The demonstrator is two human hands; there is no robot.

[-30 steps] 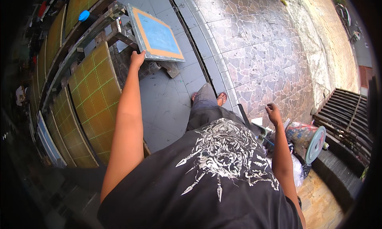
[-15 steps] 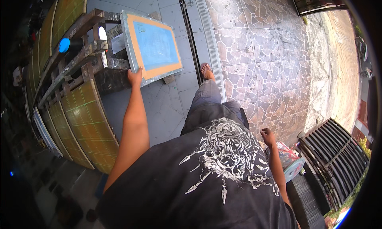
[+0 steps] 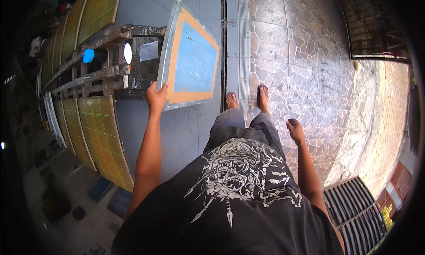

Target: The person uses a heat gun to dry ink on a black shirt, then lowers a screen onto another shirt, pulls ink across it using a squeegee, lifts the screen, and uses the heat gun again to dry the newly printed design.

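My left hand (image 3: 157, 97) grips the near left corner of a printing screen (image 3: 195, 60), a metal frame with blue mesh and an orange-brown border inside it. The screen is tilted, its left edge raised, and hangs beside the end of a long wooden bench (image 3: 141, 75). On my right side, my right hand (image 3: 295, 130) hangs low over the patterned tiles with its fingers bent. No object shows in it, though the inside of its fingers is hidden.
Yellowish boards with green lines (image 3: 99, 126) lean along the bench. On it are a bottle with a blue cap (image 3: 88, 56), a white oval thing (image 3: 128, 54) and a sheet of paper (image 3: 149, 51). A dark floor channel (image 3: 224, 46) runs ahead; a slatted metal gate (image 3: 354, 206) stands at lower right.
The screen has swung right, away from the bench, and tilts more steeply in my left hand. Both my feet now show. My right hand has come forward.
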